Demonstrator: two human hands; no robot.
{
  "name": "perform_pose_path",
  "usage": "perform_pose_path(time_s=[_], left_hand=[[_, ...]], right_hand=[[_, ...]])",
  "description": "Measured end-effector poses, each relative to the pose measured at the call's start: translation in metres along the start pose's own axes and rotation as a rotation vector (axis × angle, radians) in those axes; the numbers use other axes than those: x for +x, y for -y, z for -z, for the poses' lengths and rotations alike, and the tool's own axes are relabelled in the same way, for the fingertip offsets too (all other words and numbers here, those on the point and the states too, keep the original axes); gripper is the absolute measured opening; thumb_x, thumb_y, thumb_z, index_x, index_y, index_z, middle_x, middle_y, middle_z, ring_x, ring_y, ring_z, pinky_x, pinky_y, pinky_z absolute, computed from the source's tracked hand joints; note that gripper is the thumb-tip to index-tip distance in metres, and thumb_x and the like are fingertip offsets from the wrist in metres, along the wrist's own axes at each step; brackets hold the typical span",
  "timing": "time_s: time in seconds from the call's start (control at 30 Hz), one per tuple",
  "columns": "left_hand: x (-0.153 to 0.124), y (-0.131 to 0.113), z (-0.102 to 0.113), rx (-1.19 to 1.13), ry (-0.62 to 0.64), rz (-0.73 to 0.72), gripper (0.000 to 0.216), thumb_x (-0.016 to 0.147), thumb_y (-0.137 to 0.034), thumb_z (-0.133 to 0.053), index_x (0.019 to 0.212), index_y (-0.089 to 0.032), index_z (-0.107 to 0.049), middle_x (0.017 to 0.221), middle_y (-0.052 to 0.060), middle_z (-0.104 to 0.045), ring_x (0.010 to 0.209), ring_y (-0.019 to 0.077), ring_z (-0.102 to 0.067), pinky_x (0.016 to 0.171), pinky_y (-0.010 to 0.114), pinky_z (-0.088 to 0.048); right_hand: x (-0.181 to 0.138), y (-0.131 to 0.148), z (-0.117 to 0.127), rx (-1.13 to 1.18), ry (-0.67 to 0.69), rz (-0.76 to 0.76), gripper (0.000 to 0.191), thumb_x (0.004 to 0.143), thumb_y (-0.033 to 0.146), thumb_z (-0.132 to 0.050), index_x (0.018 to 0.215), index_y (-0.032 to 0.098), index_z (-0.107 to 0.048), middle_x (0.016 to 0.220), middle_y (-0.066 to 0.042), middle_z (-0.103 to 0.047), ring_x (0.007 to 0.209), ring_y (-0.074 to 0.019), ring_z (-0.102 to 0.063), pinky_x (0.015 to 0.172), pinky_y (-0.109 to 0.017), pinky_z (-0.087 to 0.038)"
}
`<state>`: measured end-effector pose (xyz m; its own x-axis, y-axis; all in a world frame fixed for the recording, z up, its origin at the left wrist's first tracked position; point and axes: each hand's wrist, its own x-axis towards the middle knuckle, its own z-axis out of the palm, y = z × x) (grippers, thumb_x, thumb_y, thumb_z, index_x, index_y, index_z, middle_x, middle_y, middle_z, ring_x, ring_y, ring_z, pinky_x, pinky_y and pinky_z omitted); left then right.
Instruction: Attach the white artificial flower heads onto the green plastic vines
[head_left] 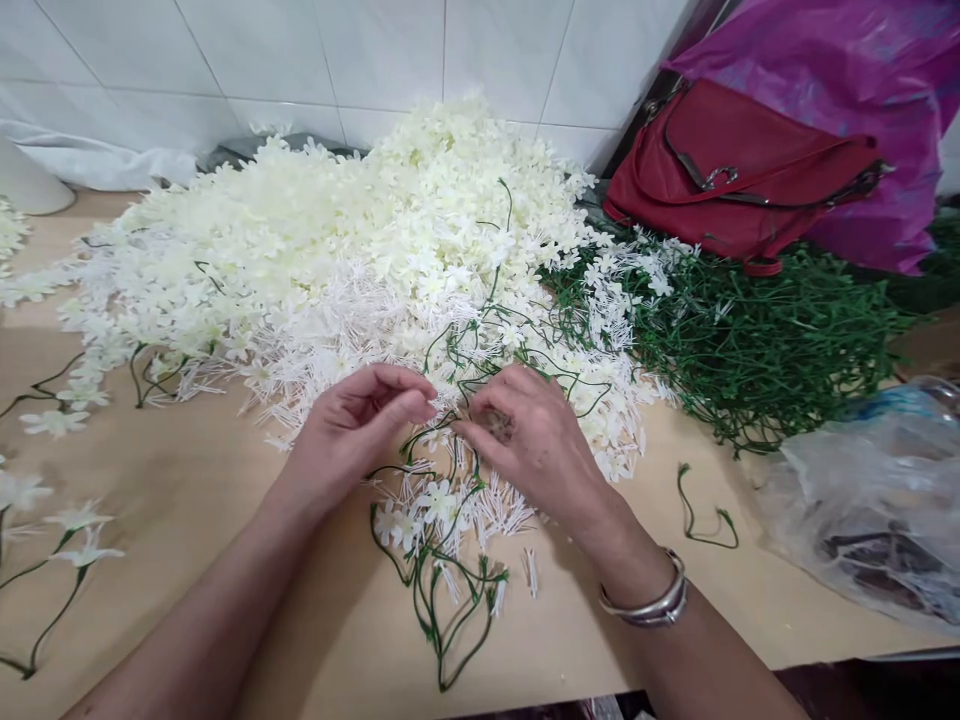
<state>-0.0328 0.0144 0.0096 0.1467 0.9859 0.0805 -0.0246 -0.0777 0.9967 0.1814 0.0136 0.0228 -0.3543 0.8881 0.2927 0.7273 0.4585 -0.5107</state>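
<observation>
We see cream-white, star-petalled flowers [465, 210] with a matt, cloth-like look and thin, branching green stems [780, 340] in smooth plastic. The pale wood-look tabletop [315, 640] appears smooth to us. The red, flap-fronted, leather-like handbag [750, 150] is softly shiny; the crinkled magenta plastic bag [862, 70], glossy; the silver-coloured metal bangle [664, 605], polished.

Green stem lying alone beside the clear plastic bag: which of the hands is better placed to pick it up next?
Probably the right hand: it is nearer the green stem, which lies on that side, while the left hand would have to reach across the right arm.
</observation>
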Motion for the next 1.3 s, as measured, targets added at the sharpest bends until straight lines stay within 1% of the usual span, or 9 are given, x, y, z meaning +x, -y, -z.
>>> perform_pose_path(time_s=[0.17, 0.37, 0.47, 0.57, 0.67, 0.8, 1.03, 1.2, 1.3], left_hand=[[-0.002, 0.001, -0.004, 0.561, 0.196, -0.35, 0.005, 0.097, -0.024, -0.069, 0.098, -0.02, -0.072, 0.09, 0.004, -0.071, 0.077, 0.0148, -0.065, 0.068, 0.025, -0.05], [-0.009, -0.009, -0.008, 0.56, 0.269, -0.592, 0.015, 0.091, -0.032, -0.08, 0.092, -0.022, -0.068, 0.084, 0.003, -0.07, 0.078, 0.0179, -0.065, 0.072, 0.031, -0.05], [-0.027, -0.013, -0.023, 0.585, 0.487, -0.696, 0.034, 0.081, -0.051, -0.086, 0.095, -0.025, -0.07, 0.082, 0.002, -0.074, 0.077, 0.0222, -0.067, 0.079, 0.038, -0.052], [-0.049, -0.008, -0.048, 0.66, 0.844, -0.774, 0.033, 0.09, -0.049, -0.076, 0.11, -0.023, -0.073, 0.108, 0.008, -0.08, 0.103, 0.0271, -0.072, 0.103, 0.045, -0.052], [-0.058, 0.005, -0.066, 0.789, 0.954, -0.914, 0.046, 0.101, -0.051, -0.06, 0.133, -0.019, -0.067, 0.151, 0.011, -0.063, 0.147, 0.0285, -0.05, 0.128, 0.052, -0.031], [-0.023, 0.02, -0.07, 0.832, 0.916, -0.934, 0.04, 0.105, -0.041, -0.056, 0.14, -0.024, -0.065, 0.153, 0.007, -0.062, 0.15, 0.027, -0.049, 0.133, 0.055, -0.02], [0.079, 0.02, -0.056, 0.925, 0.754, -0.906, 0.03, 0.106, -0.022, -0.048, 0.12, -0.019, -0.075, 0.131, 0.016, -0.075, 0.128, 0.0275, -0.068, 0.114, 0.047, -0.049], [0.079, 0.02, -0.044, 0.88, 0.544, -0.834, 0.023, 0.103, -0.026, -0.055, 0.111, -0.021, -0.076, 0.122, 0.014, -0.079, 0.113, 0.0259, -0.074, 0.105, 0.042, -0.055], [0.068, 0.011, -0.045, 0.752, 0.388, -0.816, 0.024, 0.102, -0.019, -0.052, 0.112, -0.019, -0.074, 0.122, 0.013, -0.078, 0.114, 0.0236, -0.073, 0.103, 0.038, -0.055]], right_hand=[[0.0, -0.002, 0.0, -0.071, 0.061, -0.001, 0.016, 0.092, 0.017, -0.068, 0.077, 0.02, -0.063, 0.093, -0.006, -0.064, 0.094, -0.0252, -0.056, 0.09, -0.043, -0.041], [0.003, -0.004, 0.004, 0.159, -0.213, -0.102, 0.014, 0.096, 0.017, -0.059, 0.083, 0.023, -0.057, 0.084, -0.003, -0.064, 0.082, -0.0205, -0.059, 0.08, -0.038, -0.045], [0.003, -0.006, 0.005, 0.244, -0.321, -0.15, 0.01, 0.098, 0.02, -0.058, 0.089, 0.024, -0.056, 0.084, -0.001, -0.064, 0.077, -0.0181, -0.059, 0.076, -0.034, -0.046], [0.004, -0.009, 0.006, 0.261, -0.429, -0.193, 0.007, 0.101, 0.024, -0.057, 0.094, 0.025, -0.056, 0.085, -0.001, -0.064, 0.077, -0.0178, -0.059, 0.075, -0.033, -0.047], [0.005, -0.014, 0.009, 0.268, -0.533, -0.194, 0.004, 0.101, 0.025, -0.057, 0.097, 0.026, -0.056, 0.089, -0.002, -0.064, 0.082, -0.0186, -0.061, 0.078, -0.033, -0.049], [0.008, -0.019, 0.019, 0.304, -0.578, -0.167, 0.005, 0.1, 0.026, -0.06, 0.095, 0.025, -0.058, 0.088, -0.001, -0.065, 0.083, -0.0184, -0.061, 0.08, -0.033, -0.05], [0.003, -0.011, 0.061, 0.305, -0.392, -0.192, 0.004, 0.094, 0.022, -0.063, 0.094, 0.022, -0.066, 0.085, -0.001, -0.069, 0.073, -0.0169, -0.063, 0.071, -0.031, -0.049], [-0.001, -0.019, 0.093, 0.25, -0.161, -0.259, 0.02, 0.091, 0.017, -0.059, 0.107, 0.021, -0.07, 0.089, -0.002, -0.074, 0.06, -0.0146, -0.062, 0.061, -0.031, -0.044], [0.001, -0.021, 0.101, 0.066, 0.041, -0.233, 0.019, 0.085, 0.009, -0.06, 0.09, 0.022, -0.073, 0.074, 0.002, -0.071, 0.061, -0.0149, -0.058, 0.061, -0.029, -0.039]])
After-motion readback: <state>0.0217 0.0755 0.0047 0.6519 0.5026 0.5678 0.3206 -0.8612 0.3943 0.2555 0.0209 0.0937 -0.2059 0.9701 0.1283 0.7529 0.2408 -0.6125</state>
